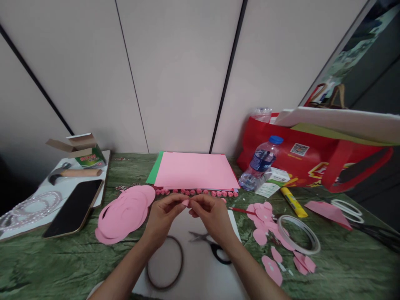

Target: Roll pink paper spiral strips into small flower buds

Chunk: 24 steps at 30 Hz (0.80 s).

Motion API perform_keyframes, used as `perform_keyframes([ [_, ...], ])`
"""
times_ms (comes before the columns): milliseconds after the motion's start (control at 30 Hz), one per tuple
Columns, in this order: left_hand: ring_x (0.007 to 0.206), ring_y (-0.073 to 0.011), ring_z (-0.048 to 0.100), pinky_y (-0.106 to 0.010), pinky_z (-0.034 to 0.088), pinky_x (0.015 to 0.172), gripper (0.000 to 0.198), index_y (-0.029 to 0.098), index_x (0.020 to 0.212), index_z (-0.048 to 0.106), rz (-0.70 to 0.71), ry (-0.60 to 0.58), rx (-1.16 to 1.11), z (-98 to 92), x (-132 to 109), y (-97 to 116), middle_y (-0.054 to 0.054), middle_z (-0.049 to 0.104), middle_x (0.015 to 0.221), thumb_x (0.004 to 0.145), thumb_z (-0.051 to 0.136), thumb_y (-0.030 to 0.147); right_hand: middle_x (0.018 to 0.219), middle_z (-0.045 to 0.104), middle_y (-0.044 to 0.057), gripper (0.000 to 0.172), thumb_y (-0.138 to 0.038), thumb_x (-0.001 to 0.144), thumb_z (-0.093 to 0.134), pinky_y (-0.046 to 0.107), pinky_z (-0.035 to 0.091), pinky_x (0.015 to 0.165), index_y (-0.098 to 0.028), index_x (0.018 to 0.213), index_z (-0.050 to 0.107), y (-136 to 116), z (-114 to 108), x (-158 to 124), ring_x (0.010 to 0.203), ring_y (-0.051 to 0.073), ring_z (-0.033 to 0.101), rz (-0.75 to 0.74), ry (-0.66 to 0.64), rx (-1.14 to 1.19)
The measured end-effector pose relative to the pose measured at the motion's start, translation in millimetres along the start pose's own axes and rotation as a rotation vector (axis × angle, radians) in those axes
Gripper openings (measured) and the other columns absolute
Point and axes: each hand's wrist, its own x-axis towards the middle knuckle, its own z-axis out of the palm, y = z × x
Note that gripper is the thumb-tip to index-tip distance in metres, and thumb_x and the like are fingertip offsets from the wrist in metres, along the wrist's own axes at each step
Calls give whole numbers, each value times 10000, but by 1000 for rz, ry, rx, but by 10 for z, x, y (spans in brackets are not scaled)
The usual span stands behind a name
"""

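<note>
My left hand point(162, 216) and my right hand point(211, 214) meet above a white sheet point(200, 266), fingers pinched together on a small pink paper piece point(186, 203). Just beyond them a row of small pink paper rolls point(200, 192) lies along the front edge of a stack of pink paper point(195, 170). Left of my left hand sits a pile of pink paper circles point(125, 212). Black-handled scissors point(211, 246) lie under my right wrist. A dark ring point(168, 266) rests on the white sheet.
Pink petals point(265, 221), a tape roll point(298, 233), a yellow glue stick point(293, 202) and a water bottle point(261, 164) lie to the right, with a red bag point(312, 158) behind. At the left, a phone point(75, 206), beads point(34, 206), a hammer point(75, 173) and a small box point(87, 152).
</note>
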Motion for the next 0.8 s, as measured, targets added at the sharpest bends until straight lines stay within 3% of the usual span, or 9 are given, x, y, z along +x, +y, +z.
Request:
perform_keyframes([
  [367,768,-167,598,-243,462,719,102,189,748,680,44,-185,127,-67,11,93,-16,673,755,712,604,247,558,632,2,181,-317,660,643,218,500,497,-139,682,657,29,-98,42,498,103,585,128,-129,123],
  [800,752,-136,560,-226,441,724,86,170,782,660,22,-242,62,-94,23,56,-7,651,767,729,609,214,608,642,21,240,-362,658,652,231,509,519,-125,697,655,14,-147,60,525,103,592,130,-207,117],
])
